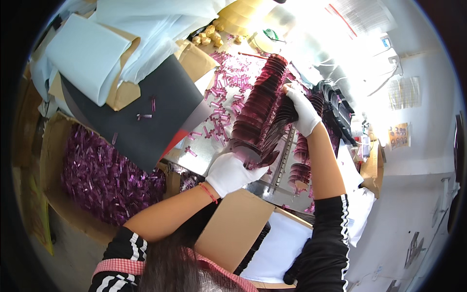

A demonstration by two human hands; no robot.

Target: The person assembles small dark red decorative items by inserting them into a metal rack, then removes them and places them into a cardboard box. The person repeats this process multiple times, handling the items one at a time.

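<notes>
Purple translucent discs, stacked face to face in a long curved row of discs [258, 107], lie across the table [204, 151] between two white-gloved hands. The left hand [228, 173] presses against the near end of the row, its fingers [243, 163] curled round the lowest discs; the right hand [301, 112] clamps the far upper end from the side, fingers closed on the edges there. The row bows in the middle and looks held together only by pressure from both ends, so my worry is that if either hand eases off, the middle will buckle and the discs will fan out and spill. The smooth gloves could also slip on the glossy plastic. Loose small purple tubes [226, 92] litter the table under and beside the row; setting the discs down on them could tip the stack. A cardboard box of purple tubes [104, 180] sits to the left, and more disc stacks [300, 170] lie to the right, close enough to be knocked by a sliding elbow
</notes>
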